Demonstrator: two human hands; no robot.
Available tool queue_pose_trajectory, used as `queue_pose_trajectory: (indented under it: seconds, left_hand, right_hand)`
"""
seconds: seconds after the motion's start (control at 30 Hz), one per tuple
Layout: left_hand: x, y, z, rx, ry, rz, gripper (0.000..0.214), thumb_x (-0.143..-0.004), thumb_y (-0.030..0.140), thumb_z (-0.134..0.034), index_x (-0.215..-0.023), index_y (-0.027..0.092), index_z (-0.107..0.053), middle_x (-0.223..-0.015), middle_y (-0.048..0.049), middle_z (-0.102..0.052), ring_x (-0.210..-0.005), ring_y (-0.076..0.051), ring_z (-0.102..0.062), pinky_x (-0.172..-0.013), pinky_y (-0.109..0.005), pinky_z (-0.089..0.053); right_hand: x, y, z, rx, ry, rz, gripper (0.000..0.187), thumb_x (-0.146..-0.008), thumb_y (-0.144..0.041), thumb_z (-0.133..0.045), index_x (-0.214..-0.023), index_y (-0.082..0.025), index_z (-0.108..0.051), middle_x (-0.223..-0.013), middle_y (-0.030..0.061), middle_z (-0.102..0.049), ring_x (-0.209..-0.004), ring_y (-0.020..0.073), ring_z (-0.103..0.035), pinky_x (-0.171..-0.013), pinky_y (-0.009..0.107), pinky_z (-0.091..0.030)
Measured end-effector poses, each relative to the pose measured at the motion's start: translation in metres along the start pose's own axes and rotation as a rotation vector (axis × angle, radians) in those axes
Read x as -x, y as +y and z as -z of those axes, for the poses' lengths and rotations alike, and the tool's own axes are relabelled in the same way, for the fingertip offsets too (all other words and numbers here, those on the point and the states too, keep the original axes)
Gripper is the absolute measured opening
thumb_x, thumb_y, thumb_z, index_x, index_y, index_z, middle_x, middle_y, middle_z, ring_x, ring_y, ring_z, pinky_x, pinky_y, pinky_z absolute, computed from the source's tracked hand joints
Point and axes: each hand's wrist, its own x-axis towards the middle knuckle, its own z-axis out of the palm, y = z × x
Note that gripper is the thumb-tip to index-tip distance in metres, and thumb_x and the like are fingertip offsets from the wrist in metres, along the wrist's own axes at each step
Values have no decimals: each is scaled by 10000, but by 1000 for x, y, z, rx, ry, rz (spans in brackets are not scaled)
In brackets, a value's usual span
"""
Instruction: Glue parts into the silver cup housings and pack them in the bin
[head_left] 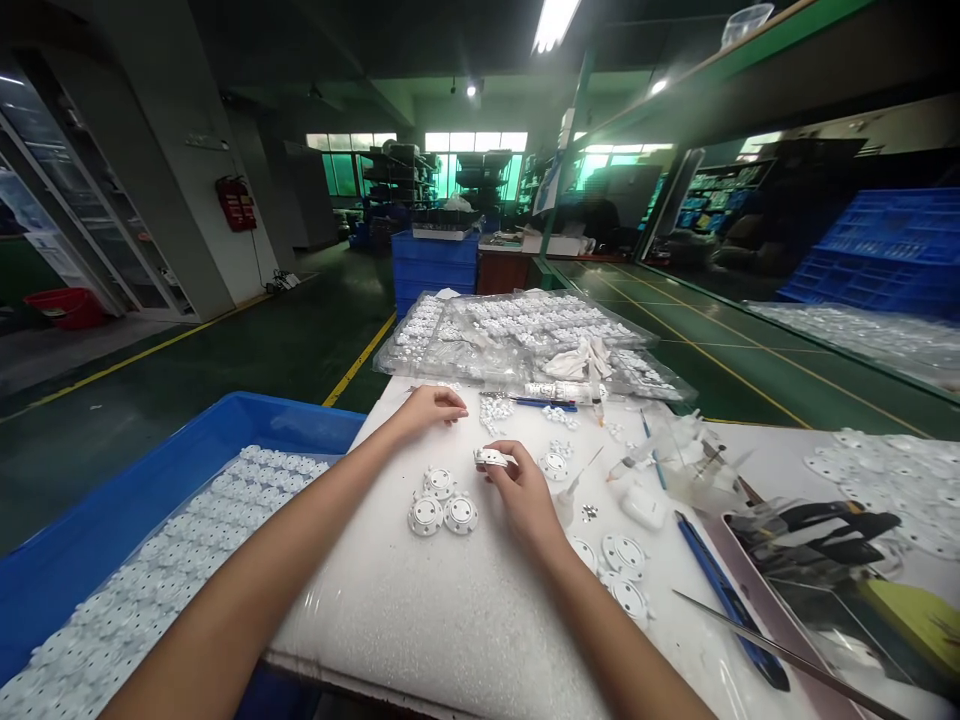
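My right hand [525, 495] pinches a round white plastic part [491, 457] on edge between thumb and fingers, just above the white work surface [420, 620]. Up and to the left, my left hand [433, 410] has its fingers curled together; whatever they may hold is too small to make out. Beside it lies a pile of small white pieces [495, 412]. Below the hands sit three round white parts [442, 505] in a cluster. To the right of my right wrist lie another round part [553, 466] and several more [624, 560].
A blue bin [247, 410] of white parts stands at the left. Bagged parts [525, 330] cover the table's far end. At the right are a dispensing bottle with a needle [571, 490], tiny metal bits [590, 513], a blue knife [727, 600] and a box of tools [817, 530].
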Motion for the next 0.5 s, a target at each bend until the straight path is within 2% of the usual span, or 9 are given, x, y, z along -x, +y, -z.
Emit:
queue_pose_trajectory:
  seconds: [0.13,0.3,0.4,0.5]
  left_hand:
    - [19,32,-4,195,-84,-84,369,-771,415,-677,-943,91,-645,-774,-84,-678,-690,-172,-650,-705,-313,-535]
    - [43,67,-9,249,-197,-199,262,-796,347,-673,-925,121,-702,-913,-89,-658,-749,-163,-640,-736,-298,-532]
    - [52,72,-9,155,-182,-280,196,-849,295,-608,-926,157,-725,-933,-72,-632,-725,-127,-596,-705,-260,-511]
    - [57,68,-8,92,-190,-276,151,-841,244,-616,-905,179,-736,-896,-56,-637,-753,-128,-583,-699,-239,-490]
  right_hand:
    - [3,-8,1,7,21,32,260,-768,-382,-544,-943,-189,-548,-961,52,-613,-834,188,-596,-771,335,-466]
    - [6,-15,4,90,83,85,233,-791,-329,-526,-973,-191,-571,-1028,62,-620,-856,181,-598,-758,316,-466]
    - [9,-19,6,204,110,123,204,-810,-307,-515,-968,-197,-585,-973,53,-638,-823,175,-599,-719,299,-458]
    - [13,-25,7,286,111,164,174,-820,-286,-513,-951,-208,-598,-963,40,-637,-792,161,-589,-692,284,-447]
